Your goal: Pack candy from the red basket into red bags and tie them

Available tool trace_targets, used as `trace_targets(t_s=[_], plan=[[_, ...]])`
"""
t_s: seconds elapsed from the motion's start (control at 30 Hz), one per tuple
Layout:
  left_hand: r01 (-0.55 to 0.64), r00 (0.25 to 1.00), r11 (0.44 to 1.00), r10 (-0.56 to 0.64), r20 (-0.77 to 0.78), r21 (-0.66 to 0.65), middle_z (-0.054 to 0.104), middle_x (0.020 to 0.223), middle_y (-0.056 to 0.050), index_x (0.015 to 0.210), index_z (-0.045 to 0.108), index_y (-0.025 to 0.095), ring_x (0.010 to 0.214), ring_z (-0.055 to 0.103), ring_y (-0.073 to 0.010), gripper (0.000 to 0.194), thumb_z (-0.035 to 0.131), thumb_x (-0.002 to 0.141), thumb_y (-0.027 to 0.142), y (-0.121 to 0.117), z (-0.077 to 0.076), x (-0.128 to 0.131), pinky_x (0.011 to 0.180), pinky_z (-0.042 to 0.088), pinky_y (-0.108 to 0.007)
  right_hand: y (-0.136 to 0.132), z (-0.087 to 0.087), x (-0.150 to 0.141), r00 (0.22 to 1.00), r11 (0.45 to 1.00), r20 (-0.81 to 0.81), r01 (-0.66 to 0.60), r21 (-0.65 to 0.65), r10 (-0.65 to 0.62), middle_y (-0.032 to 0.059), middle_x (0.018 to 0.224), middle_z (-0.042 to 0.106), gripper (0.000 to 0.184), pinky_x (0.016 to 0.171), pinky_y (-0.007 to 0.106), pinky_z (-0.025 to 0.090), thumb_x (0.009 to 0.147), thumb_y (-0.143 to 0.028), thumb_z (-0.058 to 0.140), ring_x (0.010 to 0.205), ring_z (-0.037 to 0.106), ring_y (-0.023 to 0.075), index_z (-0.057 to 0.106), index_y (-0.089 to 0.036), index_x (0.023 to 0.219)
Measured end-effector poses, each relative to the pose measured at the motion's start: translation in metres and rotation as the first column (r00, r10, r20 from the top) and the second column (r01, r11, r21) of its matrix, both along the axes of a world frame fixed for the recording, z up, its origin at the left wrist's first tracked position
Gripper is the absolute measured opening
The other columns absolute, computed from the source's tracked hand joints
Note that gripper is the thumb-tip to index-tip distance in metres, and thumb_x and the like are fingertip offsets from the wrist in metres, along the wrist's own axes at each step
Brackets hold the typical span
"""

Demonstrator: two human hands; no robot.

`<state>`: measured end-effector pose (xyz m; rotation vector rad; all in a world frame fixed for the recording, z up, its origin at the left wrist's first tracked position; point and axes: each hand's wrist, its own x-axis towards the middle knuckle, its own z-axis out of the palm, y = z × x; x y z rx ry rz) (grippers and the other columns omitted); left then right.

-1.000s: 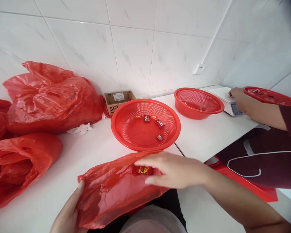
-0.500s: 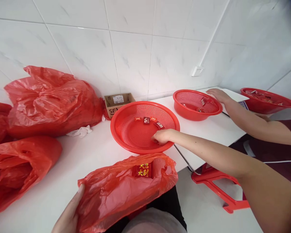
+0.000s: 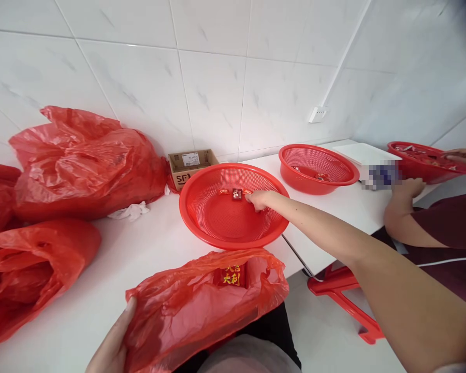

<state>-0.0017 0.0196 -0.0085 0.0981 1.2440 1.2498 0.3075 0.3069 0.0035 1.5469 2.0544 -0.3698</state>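
Note:
My left hand (image 3: 114, 331) grips the left edge of a thin red plastic bag (image 3: 178, 321), which is held open over my lap. Inside the bag lies a red packet (image 3: 233, 277) with yellow characters. In the near red perforated basket (image 3: 194, 217), my right hand (image 3: 258, 200) reaches down at the right side, its fingers curled together; what they hold, if anything, is hidden. Just left of the fingertips is a small orange-red packet (image 3: 247, 191). Beside that sit a dark brown wrapped packet (image 3: 237, 194) and another orange-red packet (image 3: 223, 191).
Full red bags (image 3: 85, 166) and an open red bag (image 3: 34, 269) crowd the left. Behind the basket stands a cardboard box (image 3: 178, 178). A second basket (image 3: 318, 184) holds a few packets. At right, a co-worker's hand (image 3: 464, 155) is at a third basket (image 3: 415, 168). A red stool (image 3: 345, 295) stands below.
My right hand has moved up and away from me within the basket, now covering where a dark red packet lay. The co-worker's hand has left the second basket for the third one.

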Motion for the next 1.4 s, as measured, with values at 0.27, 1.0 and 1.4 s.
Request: trace_targets(t_s=[0.27, 1.0, 1.4], plan=[[-0.007, 0.999, 1.000, 0.007, -0.043, 0.010, 0.078, 0.094, -0.006, 0.101, 0.071, 0.019, 0.090, 0.074, -0.0305, 0.029, 0.077, 0.073, 0.020, 0.000, 0.001, 0.002, 0.075, 0.064, -0.039, 0.003, -0.002, 0.000, 0.996, 0.999, -0.071, 0.043, -0.033, -0.045, 0.0093, 0.120, 0.060, 0.043, 0.081, 0.040, 0.056, 0.094, -0.032, 0.060, 0.096, 0.064, 0.0203, 0.050, -0.018, 0.134], [-0.017, 0.997, 0.994, 0.009, 0.074, 0.108, 0.075, 0.083, -0.006, 0.117, 0.068, 0.019, 0.083, 0.073, -0.0242, 0.030, 0.052, 0.092, 0.024, 0.012, 0.028, 0.020, 0.067, 0.062, -0.030, -0.190, 0.044, -0.089, 0.586, 0.890, -0.705, -0.433, 0.144, 0.399, 0.0114, 0.135, 0.057, 0.070, 0.097, 0.040, 0.047, 0.083, 0.002, 0.044, 0.122, 0.055, 0.0255, 0.043, -0.026, 0.146], [-0.061, 0.996, 0.992, 0.054, 0.067, 0.109, 0.075, 0.083, -0.007, 0.115, 0.068, 0.017, 0.081, 0.073, -0.0225, 0.030, 0.049, 0.093, 0.022, 0.005, 0.031, 0.019, 0.066, 0.062, -0.029, -0.137, 0.076, -0.045, 0.553, 0.974, -0.803, -0.099, 0.202, 0.223, 0.0047, 0.116, 0.070, 0.041, 0.087, 0.030, 0.051, 0.096, -0.013, 0.040, 0.099, 0.067, 0.0153, 0.055, -0.024, 0.132]])
